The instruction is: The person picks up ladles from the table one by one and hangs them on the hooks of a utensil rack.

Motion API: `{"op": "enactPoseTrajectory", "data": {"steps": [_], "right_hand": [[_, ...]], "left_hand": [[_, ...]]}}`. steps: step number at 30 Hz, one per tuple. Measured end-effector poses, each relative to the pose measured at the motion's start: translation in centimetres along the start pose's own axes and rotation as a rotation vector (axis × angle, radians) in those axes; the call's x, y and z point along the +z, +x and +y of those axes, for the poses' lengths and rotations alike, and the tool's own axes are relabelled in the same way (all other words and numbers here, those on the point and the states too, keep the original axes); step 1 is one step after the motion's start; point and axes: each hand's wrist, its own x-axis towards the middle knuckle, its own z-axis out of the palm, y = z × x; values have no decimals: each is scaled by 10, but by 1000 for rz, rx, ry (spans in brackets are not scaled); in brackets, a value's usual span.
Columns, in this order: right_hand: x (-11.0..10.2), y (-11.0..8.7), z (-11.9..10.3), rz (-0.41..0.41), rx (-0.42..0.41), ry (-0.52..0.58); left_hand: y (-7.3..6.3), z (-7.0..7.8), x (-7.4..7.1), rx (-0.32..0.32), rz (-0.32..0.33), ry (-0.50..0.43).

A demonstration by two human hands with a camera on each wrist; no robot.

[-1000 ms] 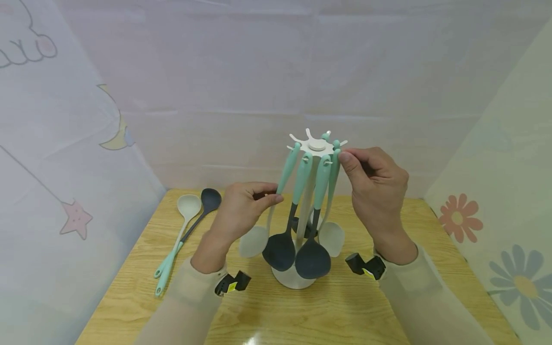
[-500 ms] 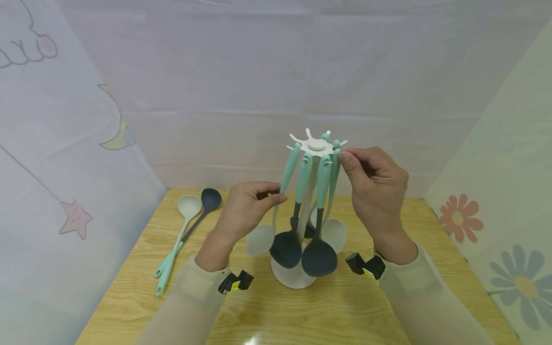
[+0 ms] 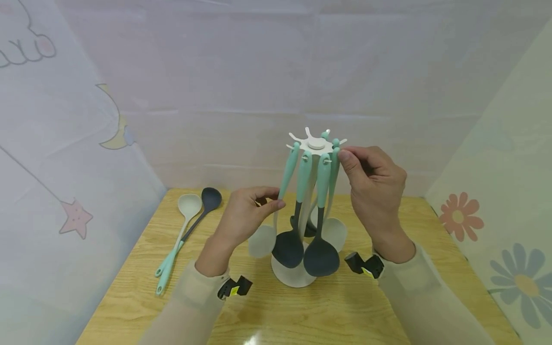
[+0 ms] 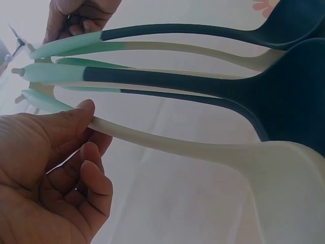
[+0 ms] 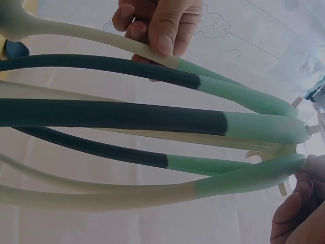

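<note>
A white utensil rack (image 3: pixel 316 143) stands on the table with several mint-handled utensils hanging from its hooks. My left hand (image 3: pixel 243 212) pinches the white spatula (image 4: pixel 177 145) on the rack's left side, where its green handle meets the white shaft. Two dark ladles (image 3: pixel 321 257) hang at the front. At the rack's top right, my right hand (image 3: pixel 377 191) pinches the upper end of a mint-handled white utensil (image 5: pixel 244 179) beside its hook. The fingertips partly cover that end. Other utensils behind are partly hidden by the front ones.
On the table's left lie a white ladle (image 3: pixel 189 206) and a dark ladle (image 3: pixel 211 200), their green handles crossing. The rack's round base (image 3: pixel 294 279) sits on the wooden table (image 3: pixel 267 316). Printed cloth walls (image 3: pixel 241 86) enclose the back and sides.
The lower ends of the hanging utensils have swung right, and my left hand has shifted slightly right with the spatula, then a little down. My right hand stays almost still at the rack's top.
</note>
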Motion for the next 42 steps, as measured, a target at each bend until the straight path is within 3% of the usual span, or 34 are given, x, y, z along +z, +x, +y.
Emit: {"op": "enactPoseTrajectory", "data": {"steps": [6, 10, 19, 28, 42], "right_hand": [[1, 1, -1, -5, 2, -11], [1, 2, -1, -8, 9, -17], [-3, 7, 5, -51, 45, -49], [-4, 14, 9, -62, 191, -56], [-5, 22, 15, -92, 386, 32]], "left_hand": [[-8, -12, 5, -49, -9, 16], [-11, -18, 9, -46, 4, 17], [-16, -16, 19, -48, 48, -13], [-18, -13, 28, -35, 62, -11], [-23, -6, 38, 15, 50, -8]]}}
